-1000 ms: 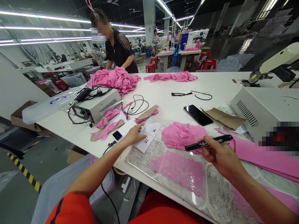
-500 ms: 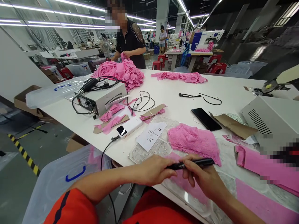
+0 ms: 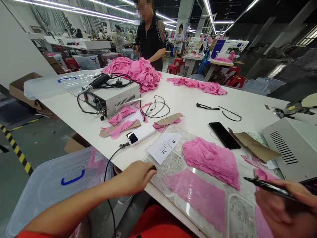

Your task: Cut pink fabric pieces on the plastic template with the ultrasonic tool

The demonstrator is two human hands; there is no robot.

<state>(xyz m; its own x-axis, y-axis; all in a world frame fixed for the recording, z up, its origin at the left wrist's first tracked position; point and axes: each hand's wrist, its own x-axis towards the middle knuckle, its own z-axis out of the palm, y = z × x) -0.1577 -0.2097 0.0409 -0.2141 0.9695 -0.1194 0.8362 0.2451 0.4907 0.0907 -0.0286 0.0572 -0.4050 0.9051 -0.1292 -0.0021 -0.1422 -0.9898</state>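
My left hand is closed around a black pen cap, only its end showing, at the table's front edge. In my right hand, over the table at the right, is a black marker, its bare tip pointing left. Between my hands, a flat pink fabric piece lies under or in a clear plastic template. Behind it sits a bunched pink lace-edged fabric stack. A white paper with marks rests at the template's upper left.
A grey control box with cables and a white power bank stand left. A phone, brown card and another grey box are right. Behind a pink fabric heap stands a person.
My hands have moved apart, left hand leftward with the cap, right hand rightward with the uncapped marker. The view has turned slightly left. The person behind the heap has shifted posture.
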